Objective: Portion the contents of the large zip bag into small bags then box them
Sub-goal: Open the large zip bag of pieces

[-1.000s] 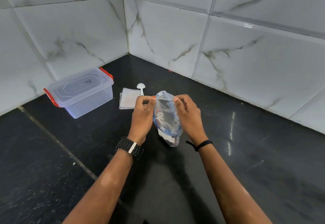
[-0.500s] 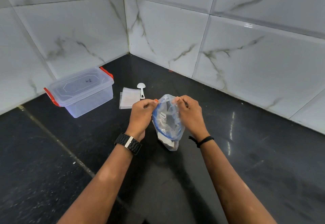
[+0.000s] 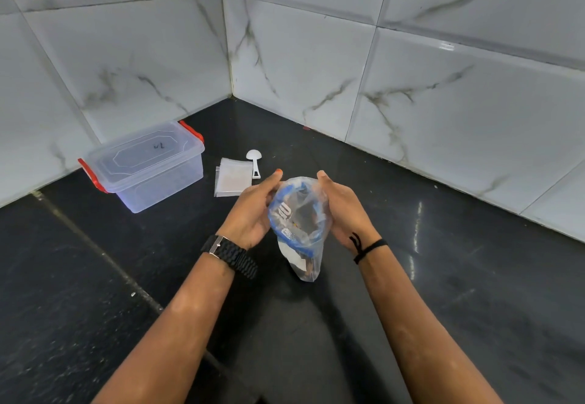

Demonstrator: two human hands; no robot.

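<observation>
On a black counter in a white-tiled corner, a lidded clear plastic box (image 3: 144, 166) with red clasps sits at far left, with a flat stack of small bags (image 3: 232, 180) and a white scoop (image 3: 254, 161) just to its right. At centre the person's left hand (image 3: 251, 213) and right hand (image 3: 343, 210) — fingers straight, palms facing inward — cup the large zip bag (image 3: 299, 224) between them. The bag stands on the counter, its blue-rimmed mouth open — its contents unclear through the plastic.
</observation>
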